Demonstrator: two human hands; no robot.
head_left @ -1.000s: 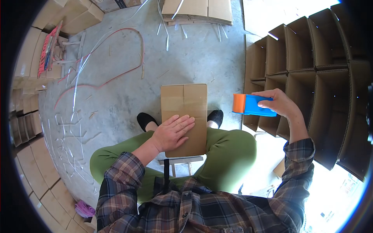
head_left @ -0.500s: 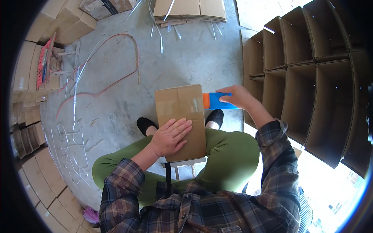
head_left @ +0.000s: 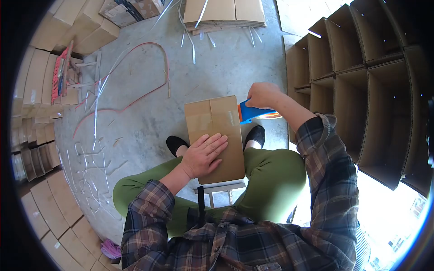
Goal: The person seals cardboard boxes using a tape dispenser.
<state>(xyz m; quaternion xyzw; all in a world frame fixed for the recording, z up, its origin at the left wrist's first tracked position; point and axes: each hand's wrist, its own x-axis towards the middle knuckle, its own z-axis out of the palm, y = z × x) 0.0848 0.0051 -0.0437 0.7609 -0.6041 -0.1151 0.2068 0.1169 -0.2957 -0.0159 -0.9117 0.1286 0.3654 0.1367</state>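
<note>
A closed cardboard box [head_left: 225, 156] stands upright on a small stool [head_left: 220, 186] between my knees. Flat on its top lies my left hand [head_left: 204, 156], fingers stretched out and pressing on the cardboard. My right hand [head_left: 264, 95] is wrapped round the handle of a blue tape dispenser [head_left: 247, 113]. The dispenser's orange front end meets the box's right edge near the far corner, and part of the tape roll [head_left: 270, 115] shows below my wrist. A strip of shiny tape [head_left: 221, 117] runs across the top of the box.
Open cardboard boxes [head_left: 352, 95] are stacked along the right. Flattened cartons [head_left: 224, 11] lie at the far side. Closed boxes [head_left: 56, 203] line the left. Loose white straps [head_left: 92, 176] and a red strap [head_left: 135, 98] lie on the concrete floor.
My right hand has moved slightly up and left, tilting the tape dispenser, and the tape roll has come into view. My left hand stays on the box. The whole view has shifted slightly.
</note>
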